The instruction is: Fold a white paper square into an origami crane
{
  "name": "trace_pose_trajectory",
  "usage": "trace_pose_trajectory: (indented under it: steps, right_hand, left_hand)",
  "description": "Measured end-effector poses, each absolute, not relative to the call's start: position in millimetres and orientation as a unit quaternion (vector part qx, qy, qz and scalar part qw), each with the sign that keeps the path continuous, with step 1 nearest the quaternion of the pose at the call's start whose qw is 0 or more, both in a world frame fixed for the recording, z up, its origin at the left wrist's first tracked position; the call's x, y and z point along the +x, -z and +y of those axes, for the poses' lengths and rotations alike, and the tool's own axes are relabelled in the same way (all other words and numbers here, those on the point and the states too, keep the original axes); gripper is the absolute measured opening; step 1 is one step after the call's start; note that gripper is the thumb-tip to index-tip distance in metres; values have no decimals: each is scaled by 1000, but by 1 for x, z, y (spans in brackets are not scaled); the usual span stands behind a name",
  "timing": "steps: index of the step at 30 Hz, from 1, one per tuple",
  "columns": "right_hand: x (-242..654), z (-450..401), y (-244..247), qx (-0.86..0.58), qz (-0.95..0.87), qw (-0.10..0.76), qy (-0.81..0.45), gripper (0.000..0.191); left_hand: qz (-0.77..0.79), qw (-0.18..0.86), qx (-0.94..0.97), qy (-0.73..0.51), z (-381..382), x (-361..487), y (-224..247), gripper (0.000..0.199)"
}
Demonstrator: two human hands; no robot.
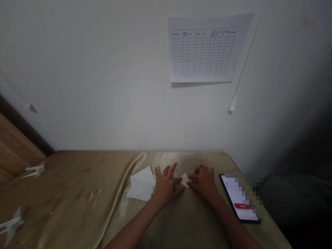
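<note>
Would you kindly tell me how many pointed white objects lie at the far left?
2: a farther object near the left edge of the cloth, and a nearer object at the picture's left border, apparently cut off. Others may be out of frame.

My left hand (167, 186) covers the right edge of the white paper sheets (141, 183); pixelation masks part of the smartphone (234, 197); the printed table's (203, 55) headings are too tiny to read.
</note>
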State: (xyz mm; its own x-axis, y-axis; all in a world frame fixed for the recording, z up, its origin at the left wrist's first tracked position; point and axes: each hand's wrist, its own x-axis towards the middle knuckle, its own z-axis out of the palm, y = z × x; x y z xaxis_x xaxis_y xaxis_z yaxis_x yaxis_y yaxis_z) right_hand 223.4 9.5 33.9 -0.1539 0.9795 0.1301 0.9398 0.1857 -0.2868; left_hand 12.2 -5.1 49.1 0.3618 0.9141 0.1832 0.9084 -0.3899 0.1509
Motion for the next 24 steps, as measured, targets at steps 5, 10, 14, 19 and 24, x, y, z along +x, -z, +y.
trace_pose_trajectory:
  steps: [5, 10, 14, 19, 24]
  right_hand:
    - [224, 10, -32, -636, -753, 150, -75, 25]
    - [224, 10, -32, -637, -754, 139, -72, 26]
    - [224, 11, -33, -635, -757, 134, -78, 28]
    - [224, 10, -31, -631, -758, 145, -79, 26]
    - [225, 10, -29, -629, -759, 148, -78, 27]
  left_hand:
    - [547, 8, 828, -124, -11, 9, -53, 40]
    - [543, 7, 829, -134, -16, 8, -55, 38]
    - [548, 16, 824, -143, -17, 3, -52, 33]
    - [563, 1, 811, -160, -11, 1, -47, 23]
    - [555, -7, 817, -156, 1, 11, -44, 34]
